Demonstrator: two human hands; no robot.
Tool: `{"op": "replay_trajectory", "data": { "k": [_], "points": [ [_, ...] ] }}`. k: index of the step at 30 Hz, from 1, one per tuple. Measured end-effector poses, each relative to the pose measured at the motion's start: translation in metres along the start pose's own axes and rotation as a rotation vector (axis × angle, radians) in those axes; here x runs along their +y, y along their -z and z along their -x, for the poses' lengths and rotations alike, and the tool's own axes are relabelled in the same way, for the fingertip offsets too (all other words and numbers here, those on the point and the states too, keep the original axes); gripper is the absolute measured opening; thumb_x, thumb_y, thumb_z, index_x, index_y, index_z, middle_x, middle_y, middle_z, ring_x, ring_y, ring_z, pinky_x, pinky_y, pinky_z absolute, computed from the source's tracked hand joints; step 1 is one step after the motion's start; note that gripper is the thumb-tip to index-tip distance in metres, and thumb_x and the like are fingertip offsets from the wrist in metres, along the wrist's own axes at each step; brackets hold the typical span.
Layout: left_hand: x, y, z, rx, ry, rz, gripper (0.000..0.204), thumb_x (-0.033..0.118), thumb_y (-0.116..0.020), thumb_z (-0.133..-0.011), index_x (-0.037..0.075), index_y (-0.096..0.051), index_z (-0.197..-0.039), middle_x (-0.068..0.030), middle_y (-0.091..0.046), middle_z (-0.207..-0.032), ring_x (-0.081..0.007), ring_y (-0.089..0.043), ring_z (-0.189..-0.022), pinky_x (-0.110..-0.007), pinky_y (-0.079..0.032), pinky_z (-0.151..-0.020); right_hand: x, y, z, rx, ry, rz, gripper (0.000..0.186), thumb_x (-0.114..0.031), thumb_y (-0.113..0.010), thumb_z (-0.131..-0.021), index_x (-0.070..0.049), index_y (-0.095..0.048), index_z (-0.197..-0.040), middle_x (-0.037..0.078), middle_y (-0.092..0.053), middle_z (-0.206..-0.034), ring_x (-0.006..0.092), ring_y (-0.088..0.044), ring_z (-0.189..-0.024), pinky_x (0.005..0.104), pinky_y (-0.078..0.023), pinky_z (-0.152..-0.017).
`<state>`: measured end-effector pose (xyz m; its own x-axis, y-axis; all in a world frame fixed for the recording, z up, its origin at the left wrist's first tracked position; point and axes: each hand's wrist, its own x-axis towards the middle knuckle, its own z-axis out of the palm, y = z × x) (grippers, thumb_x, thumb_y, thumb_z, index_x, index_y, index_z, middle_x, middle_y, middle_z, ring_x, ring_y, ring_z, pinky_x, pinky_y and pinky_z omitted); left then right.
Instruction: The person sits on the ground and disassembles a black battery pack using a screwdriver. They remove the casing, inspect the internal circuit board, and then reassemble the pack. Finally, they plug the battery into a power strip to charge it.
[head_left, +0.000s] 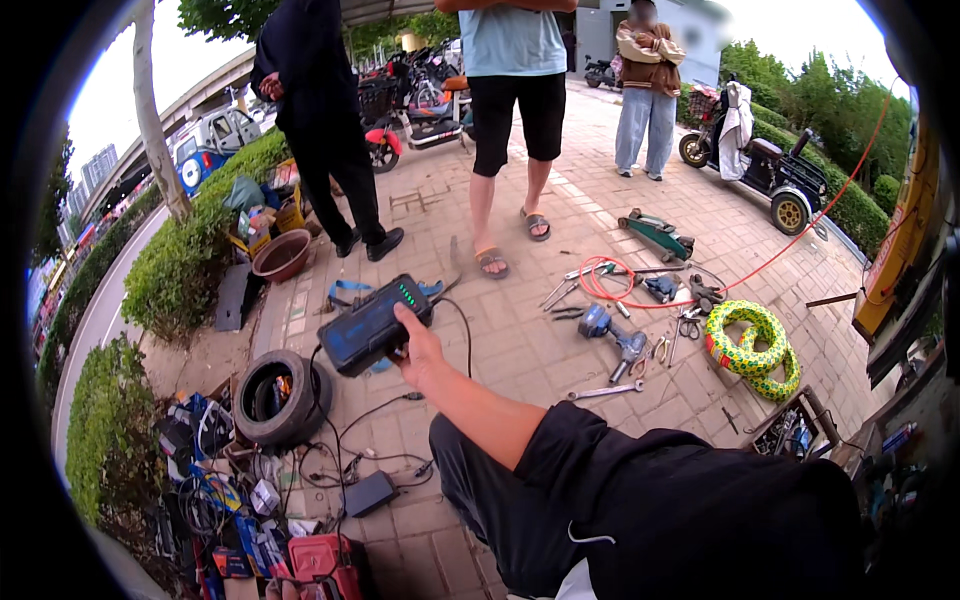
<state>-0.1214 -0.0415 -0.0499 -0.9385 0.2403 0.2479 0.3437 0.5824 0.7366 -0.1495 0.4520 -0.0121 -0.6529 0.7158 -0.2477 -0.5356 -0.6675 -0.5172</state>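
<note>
My right hand is closed around one end of a black box-shaped device with a row of green lights. My thumb lies on its top and my fingers curl beneath it. I hold it above the brick paving, in front of my bent knee. Dark cables run near it, and blue straps show partly behind it. Below the device, a small black box lies on the bricks among cables and plugs. My left hand is not in view.
A tyre, a red case and piled tools lie left. Right are a blue cordless power tool, a wrench, a red hose, a green floor jack and yellow-green rings. A person in sandals stands ahead, others nearby.
</note>
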Motion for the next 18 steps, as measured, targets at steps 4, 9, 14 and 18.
{"op": "replay_trajectory", "data": {
  "k": [4, 9, 14, 18],
  "points": [
    [-0.021, -0.011, -0.016, -0.044, 0.402, 0.758, 0.027, 0.014, -0.051, -0.095, 0.01, -0.051, -0.121, 0.001, -0.058, -0.081, -0.009, -0.056, -0.066, -0.024, -0.044, -0.055, -0.018, 0.013, -0.008, -0.096, 0.096, 0.013, 0.048, -0.033, -0.08, -0.074, -0.016, -0.055, -0.112, 0.0, -0.057, -0.103, 0.0162, -0.053, -0.097, 0.0381, -0.046, -0.081],
    [-0.002, -0.003, -0.006, 0.087, 0.444, 0.686, 0.035, 0.003, -0.055, -0.088, 0.002, -0.048, -0.123, -0.0006, -0.053, -0.097, -0.0073, -0.047, -0.067, -0.022, -0.04, -0.055, 0.0, 0.009, 0.001, -0.137, 0.139, 0.126, 0.04, -0.024, -0.075, -0.08, -0.016, -0.056, -0.114, -0.001, -0.059, -0.104, 0.0156, -0.054, -0.098, 0.039, -0.042, -0.086],
    [0.003, -0.012, -0.002, -0.001, 0.417, 0.555, 0.032, 0.005, -0.056, -0.089, 0.001, -0.049, -0.12, -0.0013, -0.053, -0.08, -0.0066, -0.047, -0.064, -0.021, -0.041, -0.056, -0.013, 0.021, -0.017, -0.052, 0.094, 0.15, 0.044, -0.023, -0.08, -0.074, -0.012, -0.057, -0.11, 0.002, -0.06, -0.102, 0.0179, -0.056, -0.095, 0.0429, -0.048, -0.077],
    [-0.007, -0.013, -0.001, -0.008, 0.391, 0.513, 0.03, 0.006, -0.055, -0.09, 0.001, -0.048, -0.119, -0.0018, -0.054, -0.083, -0.0062, -0.05, -0.066, -0.021, -0.043, -0.058, -0.058, -0.02, -0.032, -0.274, 0.17, 0.403, 0.039, -0.023, -0.08, -0.074, -0.009, -0.062, -0.105, 0.002, -0.063, -0.095, 0.017, -0.06, -0.088, 0.0392, -0.051, -0.079]
  ]
}}
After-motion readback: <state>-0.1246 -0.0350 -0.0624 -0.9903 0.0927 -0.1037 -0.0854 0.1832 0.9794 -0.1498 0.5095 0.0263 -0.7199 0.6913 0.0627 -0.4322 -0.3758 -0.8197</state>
